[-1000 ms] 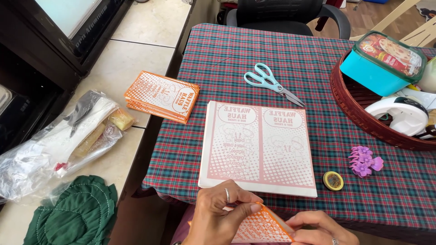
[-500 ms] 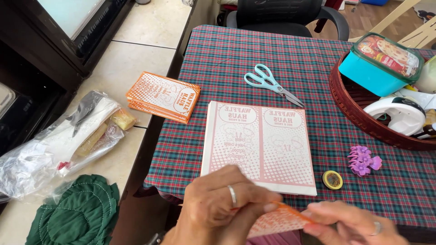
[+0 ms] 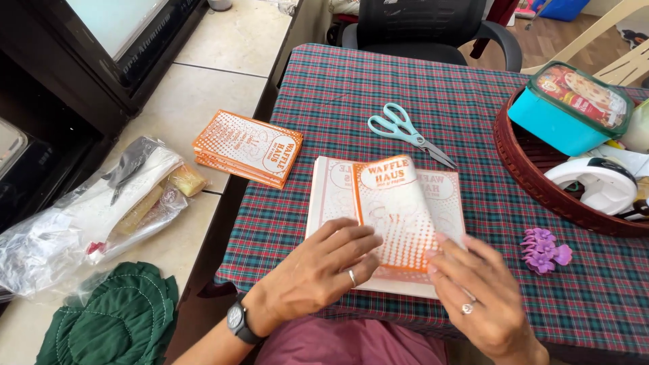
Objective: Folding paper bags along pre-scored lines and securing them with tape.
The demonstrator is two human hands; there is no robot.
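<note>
Both hands (image 3: 318,274) (image 3: 483,297) moved up, fingers flat pressing orange bag (image 3: 395,213) onto stack (image 3: 324,196); scissors (image 3: 405,132), purple clip (image 3: 544,249) near.

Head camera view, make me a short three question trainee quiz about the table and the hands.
1. True or false: the scissors lie closed beside the basket.
2. What do the left hand and right hand press on?
3. Which lies nearest the right hand: A scissors, B purple hair clip, C green cloth?

Key: 1 false, open and apart from it; 2 an orange printed paper sleeve on the white stack; 3 B.
</note>
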